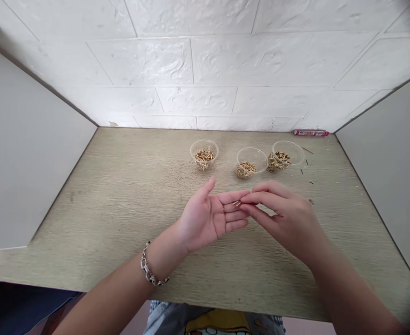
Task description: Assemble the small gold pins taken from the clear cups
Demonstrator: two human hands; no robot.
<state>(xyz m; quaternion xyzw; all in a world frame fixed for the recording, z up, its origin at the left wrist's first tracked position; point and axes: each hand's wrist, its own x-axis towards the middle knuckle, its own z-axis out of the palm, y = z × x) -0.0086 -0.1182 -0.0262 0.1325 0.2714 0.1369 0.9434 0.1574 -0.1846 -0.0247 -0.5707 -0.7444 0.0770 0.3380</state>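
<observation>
My left hand (211, 216) lies palm up over the table, its fingers stretched out flat. A few small gold-coloured metal pins (237, 203) rest across its fingers. Thumb and fingertips of my right hand (281, 209) are pinched together right at these pins, touching the left fingertips; a pin seems to be between them, partly hidden. Just beyond the hands stand three clear plastic cups: a left cup (191, 154), a middle cup (265, 163) and a right cup (303, 153). Each has many similar gold pins inside.
A pink-and-white tube-shaped item (310, 133) lies against the white brick-pattern wall (218, 60). Several thin dark bits, one of them a small stick (301, 171), are scattered right of the cups. Grey panels (26, 149) border the wooden table (121, 195) on both sides.
</observation>
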